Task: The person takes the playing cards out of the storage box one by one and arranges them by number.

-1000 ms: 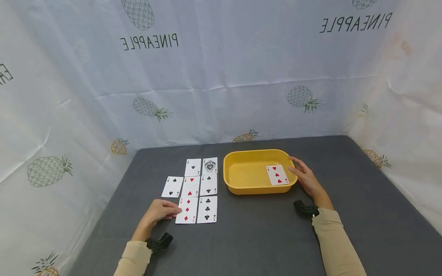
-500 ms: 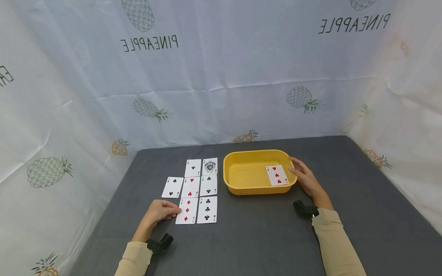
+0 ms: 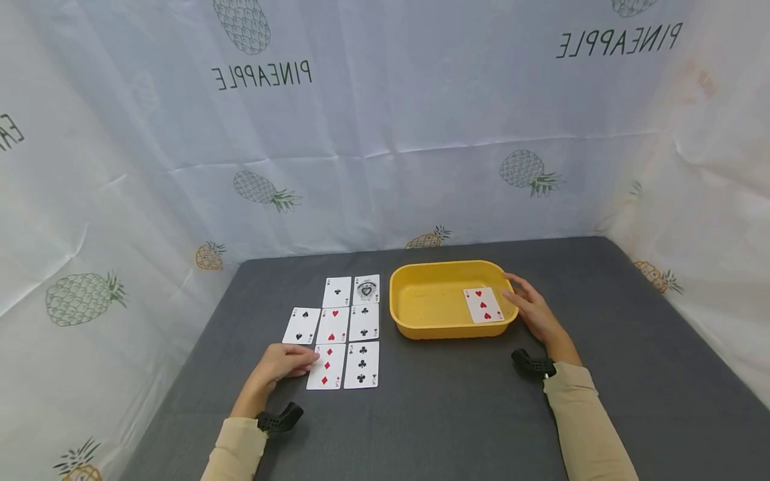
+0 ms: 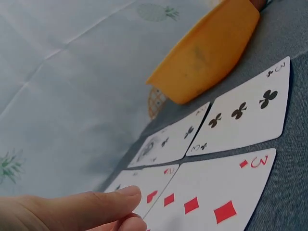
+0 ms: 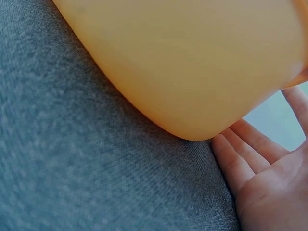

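My left hand (image 3: 285,363) rests at the left side of the three of diamonds (image 3: 327,367), its fingertips over that card's upper left corner. The left wrist view shows the thumb (image 4: 91,207) straight, above bent fingers; no card is seen lifted. Right of that card lies the three of clubs (image 3: 361,365). Above them are the two of spades (image 3: 301,326), two of hearts (image 3: 333,325) and two of clubs (image 3: 363,322). My right hand (image 3: 535,312) holds the right end of a yellow basin (image 3: 415,331), with fingertips over its rim. A three of hearts (image 3: 483,305) lies inside.
At the back of the card rows lie an ace of clubs (image 3: 337,292) and an ornate ace (image 3: 366,289). A dark grey cloth (image 3: 445,414) covers the table. White pineapple-print curtains (image 3: 385,120) stand behind and on both sides.
My left hand has slid slightly away from me along the left edge of the three of diamonds, toward its upper corner. The right hand, basin and cards stay in place.
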`<state>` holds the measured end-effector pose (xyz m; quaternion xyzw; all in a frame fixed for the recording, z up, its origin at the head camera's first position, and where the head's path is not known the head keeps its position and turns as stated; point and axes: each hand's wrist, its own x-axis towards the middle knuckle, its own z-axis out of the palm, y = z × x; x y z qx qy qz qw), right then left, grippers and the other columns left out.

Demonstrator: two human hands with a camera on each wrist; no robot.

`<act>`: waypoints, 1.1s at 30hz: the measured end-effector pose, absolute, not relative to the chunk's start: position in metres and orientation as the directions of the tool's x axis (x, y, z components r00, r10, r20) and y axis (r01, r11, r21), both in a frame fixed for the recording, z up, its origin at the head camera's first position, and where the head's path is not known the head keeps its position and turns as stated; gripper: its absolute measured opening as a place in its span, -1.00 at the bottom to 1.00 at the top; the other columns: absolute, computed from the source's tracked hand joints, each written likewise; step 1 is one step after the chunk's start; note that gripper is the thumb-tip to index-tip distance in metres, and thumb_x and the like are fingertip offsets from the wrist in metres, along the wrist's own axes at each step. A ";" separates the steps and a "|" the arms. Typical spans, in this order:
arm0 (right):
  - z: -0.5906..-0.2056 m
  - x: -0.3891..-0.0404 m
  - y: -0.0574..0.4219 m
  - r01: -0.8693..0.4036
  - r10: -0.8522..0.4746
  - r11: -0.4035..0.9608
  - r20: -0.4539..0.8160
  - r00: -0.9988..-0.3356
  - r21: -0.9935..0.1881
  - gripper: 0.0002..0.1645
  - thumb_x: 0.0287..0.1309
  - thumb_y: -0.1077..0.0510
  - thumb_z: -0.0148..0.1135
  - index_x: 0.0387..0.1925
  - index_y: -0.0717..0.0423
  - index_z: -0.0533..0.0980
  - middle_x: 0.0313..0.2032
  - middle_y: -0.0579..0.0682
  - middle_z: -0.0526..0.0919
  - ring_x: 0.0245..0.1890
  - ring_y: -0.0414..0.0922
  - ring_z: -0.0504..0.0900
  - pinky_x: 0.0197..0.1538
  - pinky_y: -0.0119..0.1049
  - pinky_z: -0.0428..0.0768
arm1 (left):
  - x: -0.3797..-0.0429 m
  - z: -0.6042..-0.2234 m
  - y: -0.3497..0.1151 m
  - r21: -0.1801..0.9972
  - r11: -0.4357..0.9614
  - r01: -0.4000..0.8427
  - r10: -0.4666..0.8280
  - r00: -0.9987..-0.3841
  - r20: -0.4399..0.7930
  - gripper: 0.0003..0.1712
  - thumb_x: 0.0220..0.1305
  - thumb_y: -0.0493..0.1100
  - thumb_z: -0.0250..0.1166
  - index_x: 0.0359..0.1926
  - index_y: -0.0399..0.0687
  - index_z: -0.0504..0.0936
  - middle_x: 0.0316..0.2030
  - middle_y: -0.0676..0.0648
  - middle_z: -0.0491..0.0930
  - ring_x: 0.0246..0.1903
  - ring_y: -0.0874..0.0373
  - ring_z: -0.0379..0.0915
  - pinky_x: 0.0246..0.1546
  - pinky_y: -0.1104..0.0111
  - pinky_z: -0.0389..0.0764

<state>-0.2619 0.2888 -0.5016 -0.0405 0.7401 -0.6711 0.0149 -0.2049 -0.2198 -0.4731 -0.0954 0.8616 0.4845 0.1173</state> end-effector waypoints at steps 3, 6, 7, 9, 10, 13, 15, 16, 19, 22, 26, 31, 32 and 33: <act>-0.502 -0.261 0.289 -0.054 -0.086 0.067 0.048 -0.995 -0.996 -0.34 0.38 -0.01 0.06 0.42 -0.04 0.13 0.16 -0.09 0.38 -0.04 -0.50 0.51 -0.05 -0.67 0.57 | -0.208 -0.472 -0.215 0.825 0.493 -0.277 -0.040 -0.954 -0.296 -0.61 0.12 -0.13 0.42 -0.16 -0.40 0.67 -0.50 0.02 0.70 -0.50 0.30 0.59 -0.41 0.44 0.70; -0.502 -0.261 0.289 -0.061 -0.097 0.044 0.056 -0.994 -0.997 -0.35 0.38 0.02 0.06 0.42 -0.02 0.13 0.06 -0.24 0.42 -0.04 -0.48 0.53 -0.05 -0.66 0.58 | -0.211 -0.470 -0.209 0.836 0.475 -0.274 -0.023 -0.954 -0.300 -0.63 0.17 -0.14 0.37 -0.15 -0.41 0.66 -0.52 0.03 0.69 -0.52 0.30 0.60 -0.40 0.44 0.71; -0.502 -0.261 0.289 -0.058 -0.094 0.039 0.054 -0.994 -0.998 -0.36 0.38 0.03 0.07 0.41 -0.03 0.14 0.04 -0.25 0.42 -0.05 -0.47 0.53 -0.06 -0.65 0.58 | -0.213 -0.469 -0.207 0.841 0.469 -0.269 -0.010 -0.954 -0.299 -0.64 0.19 -0.15 0.36 -0.14 -0.42 0.66 -0.53 0.04 0.70 -0.52 0.31 0.60 -0.40 0.45 0.71; -0.502 -0.261 0.289 -0.052 -0.093 0.050 0.048 -0.995 -0.997 -0.36 0.39 0.03 0.06 0.42 -0.04 0.14 0.05 -0.23 0.42 -0.04 -0.47 0.53 -0.06 -0.66 0.57 | -0.215 -0.468 -0.202 0.856 0.448 -0.260 0.015 -0.955 -0.298 -0.65 0.23 -0.17 0.32 -0.14 -0.43 0.65 -0.53 0.05 0.69 -0.52 0.32 0.60 -0.40 0.46 0.70; -0.502 -0.261 0.288 -0.049 -0.091 0.057 0.044 -0.995 -0.997 -0.36 0.39 0.02 0.05 0.42 -0.04 0.14 0.07 -0.20 0.41 -0.04 -0.47 0.52 -0.06 -0.66 0.57 | -0.217 -0.467 -0.199 0.864 0.434 -0.256 0.029 -0.954 -0.298 -0.66 0.24 -0.17 0.31 -0.13 -0.44 0.65 -0.53 0.05 0.70 -0.52 0.33 0.60 -0.41 0.47 0.70; -0.502 -0.262 0.288 -0.037 -0.075 0.080 0.031 -0.997 -0.996 -0.36 0.39 0.02 0.05 0.42 -0.06 0.13 0.17 -0.06 0.37 -0.03 -0.48 0.51 -0.05 -0.68 0.56 | -0.221 -0.464 -0.188 0.884 0.399 -0.245 0.073 -0.952 -0.297 -0.65 0.28 -0.18 0.26 -0.10 -0.46 0.63 -0.53 0.09 0.70 -0.52 0.38 0.59 -0.42 0.52 0.67; -0.502 -0.262 0.288 -0.034 -0.072 0.090 0.027 -0.997 -0.995 -0.35 0.40 0.01 0.04 0.43 -0.06 0.12 0.23 0.04 0.32 -0.03 -0.49 0.50 -0.05 -0.68 0.56 | -0.224 -0.461 -0.179 0.895 0.375 -0.242 0.092 -0.951 -0.295 -0.64 0.29 -0.18 0.25 -0.08 -0.46 0.62 -0.52 0.10 0.70 -0.52 0.39 0.59 -0.43 0.55 0.65; -0.502 -0.262 0.288 -0.036 -0.073 0.093 0.029 -0.997 -0.995 -0.35 0.40 0.01 0.03 0.43 -0.06 0.12 0.26 0.08 0.30 -0.03 -0.49 0.49 -0.04 -0.69 0.55 | -0.226 -0.460 -0.175 0.899 0.369 -0.236 0.110 -0.949 -0.294 -0.63 0.31 -0.17 0.23 -0.06 -0.47 0.60 -0.51 0.10 0.70 -0.51 0.40 0.59 -0.43 0.56 0.64; -0.503 -0.262 0.289 -0.041 -0.078 0.098 0.034 -0.996 -0.994 -0.33 0.40 0.00 0.02 0.44 -0.04 0.09 0.31 0.18 0.25 -0.01 -0.51 0.48 -0.03 -0.69 0.55 | -0.230 -0.456 -0.162 0.910 0.343 -0.232 0.142 -0.945 -0.294 -0.61 0.34 -0.16 0.19 -0.01 -0.46 0.58 -0.48 0.09 0.71 -0.50 0.40 0.60 -0.43 0.59 0.61; -0.503 -0.262 0.289 -0.038 -0.077 0.108 0.030 -0.997 -0.993 -0.33 0.40 -0.03 0.02 0.45 -0.07 0.09 0.36 0.25 0.19 0.00 -0.52 0.47 -0.03 -0.71 0.54 | -0.233 -0.451 -0.148 0.922 0.310 -0.233 0.190 -0.935 -0.300 -0.59 0.36 -0.16 0.16 0.04 -0.46 0.54 -0.43 0.06 0.72 -0.47 0.39 0.62 -0.41 0.60 0.62; -0.504 -0.263 0.289 -0.027 -0.071 0.122 0.019 -0.997 -0.992 -0.32 0.40 -0.06 0.02 0.45 -0.10 0.08 0.40 0.33 0.10 0.01 -0.53 0.44 -0.02 -0.73 0.51 | -0.237 -0.445 -0.128 0.940 0.241 -0.242 0.254 -0.919 -0.301 -0.55 0.37 -0.15 0.16 0.08 -0.47 0.50 -0.37 0.03 0.71 -0.41 0.37 0.64 -0.33 0.58 0.67; -0.503 -0.262 0.289 -0.027 -0.068 0.124 0.019 -0.998 -0.992 -0.29 0.39 -0.07 0.03 0.46 -0.06 0.07 0.39 0.35 0.11 -0.02 -0.53 0.46 -0.04 -0.71 0.53 | -0.241 -0.436 -0.100 0.956 0.169 -0.241 0.319 -0.904 -0.284 -0.55 0.38 -0.15 0.15 0.12 -0.45 0.48 -0.31 -0.02 0.69 -0.36 0.32 0.65 -0.23 0.51 0.71; -0.504 -0.262 0.289 -0.030 -0.070 0.122 0.022 -0.997 -0.992 -0.29 0.39 -0.06 0.03 0.46 -0.05 0.07 0.39 0.36 0.11 -0.02 -0.53 0.47 -0.04 -0.70 0.54 | -0.242 -0.435 -0.094 0.958 0.159 -0.239 0.328 -0.902 -0.280 -0.55 0.39 -0.16 0.15 0.13 -0.46 0.47 -0.30 -0.03 0.69 -0.35 0.32 0.65 -0.22 0.50 0.71; -0.503 -0.262 0.288 -0.032 -0.073 0.118 0.024 -0.997 -0.992 -0.30 0.40 -0.04 0.03 0.46 -0.04 0.07 0.38 0.37 0.12 -0.03 -0.52 0.47 -0.05 -0.69 0.54 | -0.243 -0.433 -0.089 0.960 0.150 -0.237 0.335 -0.901 -0.275 -0.54 0.39 -0.16 0.15 0.14 -0.46 0.46 -0.28 -0.06 0.70 -0.35 0.31 0.65 -0.20 0.49 0.71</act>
